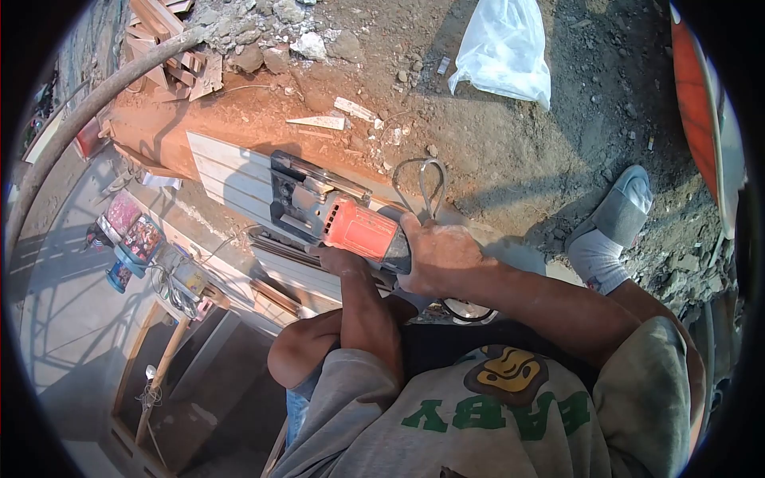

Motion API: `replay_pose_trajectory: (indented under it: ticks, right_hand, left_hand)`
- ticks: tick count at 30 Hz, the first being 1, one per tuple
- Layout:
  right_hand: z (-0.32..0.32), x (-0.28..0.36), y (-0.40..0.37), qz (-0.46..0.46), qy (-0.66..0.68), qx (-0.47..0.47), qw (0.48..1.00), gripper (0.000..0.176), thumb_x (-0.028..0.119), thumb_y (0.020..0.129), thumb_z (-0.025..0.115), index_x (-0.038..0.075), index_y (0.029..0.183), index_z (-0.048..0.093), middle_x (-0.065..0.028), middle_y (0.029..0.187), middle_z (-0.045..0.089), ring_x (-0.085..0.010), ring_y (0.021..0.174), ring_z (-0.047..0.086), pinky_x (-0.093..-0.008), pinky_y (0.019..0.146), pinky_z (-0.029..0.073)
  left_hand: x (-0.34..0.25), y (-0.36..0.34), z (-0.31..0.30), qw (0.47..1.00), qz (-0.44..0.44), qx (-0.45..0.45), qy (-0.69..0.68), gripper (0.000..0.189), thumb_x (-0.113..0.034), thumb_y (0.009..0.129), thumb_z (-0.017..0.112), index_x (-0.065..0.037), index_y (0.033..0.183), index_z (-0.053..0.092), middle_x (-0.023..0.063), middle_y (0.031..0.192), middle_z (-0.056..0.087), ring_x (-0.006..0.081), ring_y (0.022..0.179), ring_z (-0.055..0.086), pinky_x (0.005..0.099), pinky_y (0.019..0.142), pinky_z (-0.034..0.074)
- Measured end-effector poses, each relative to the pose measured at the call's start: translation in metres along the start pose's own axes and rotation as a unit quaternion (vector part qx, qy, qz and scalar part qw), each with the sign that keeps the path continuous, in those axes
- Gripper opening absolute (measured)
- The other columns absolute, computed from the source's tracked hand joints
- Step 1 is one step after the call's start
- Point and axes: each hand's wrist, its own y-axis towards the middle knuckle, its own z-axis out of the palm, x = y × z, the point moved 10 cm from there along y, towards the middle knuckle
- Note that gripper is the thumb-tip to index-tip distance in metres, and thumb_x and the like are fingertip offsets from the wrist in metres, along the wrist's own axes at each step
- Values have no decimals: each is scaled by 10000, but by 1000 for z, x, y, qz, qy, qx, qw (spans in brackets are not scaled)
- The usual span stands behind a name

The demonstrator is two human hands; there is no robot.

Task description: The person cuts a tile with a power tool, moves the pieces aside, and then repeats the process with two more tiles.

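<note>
A red power saw (360,229) with a dark flat base and black rear end rests on a pale, grooved panel (231,171). My right hand (446,253) is wrapped round its rear handle. Against the near side of the saw, by its base, my left hand (343,259) is closed, one finger stretched along the edge; its other fingers are mostly hidden. The blade cannot be made out. A looped cable (431,187) rises behind the saw, close to my right hand. Below the saw, more long panel strips (291,271) lie beside my knee.
Reddish dust covers the ground along the panel. Wooden offcuts (163,44) are piled at upper left, near a thick curved pipe (88,107). A white plastic bag (506,52) lies at the top. Tangled wires (179,287) and a deep opening (191,390) are at lower left. My sandalled foot (617,211) is right.
</note>
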Motion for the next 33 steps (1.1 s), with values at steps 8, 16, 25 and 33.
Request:
replay_pose_trajectory:
  ticks: [8,16,25,33]
  right_hand:
    - [4,-8,-2,2,-6,-8,1000,698,388,737,743,11,1227,418,-257,1031,629,-403,948,659,-468,825,526]
    - [4,-10,-6,1,-17,-2,1000,696,383,732,756,9,1213,421,-253,1024,632,-399,973,650,-470,832,519]
    - [7,-18,-15,-29,-13,-47,998,683,388,725,763,4,1180,429,-243,962,649,-403,915,661,-475,807,520]
    - [10,-26,-24,-10,-19,-12,1000,677,395,731,753,8,1175,419,-251,987,647,-398,937,662,-474,819,519]
  left_hand:
    - [-27,-19,-14,997,10,-29,76,571,-351,965,554,-35,1362,294,296,1056,626,423,970,654,493,747,553]
    - [-8,-6,-5,999,1,-22,-46,482,-348,1015,452,-46,1358,299,325,1074,611,441,984,638,517,764,528]
    - [-28,-43,-14,962,-121,-28,-243,554,-375,1030,394,31,1406,365,306,1169,591,379,988,610,402,877,485]
    - [-42,-60,-16,905,-164,-51,-390,856,-601,990,302,199,1192,528,294,1205,590,365,1053,600,418,939,474]
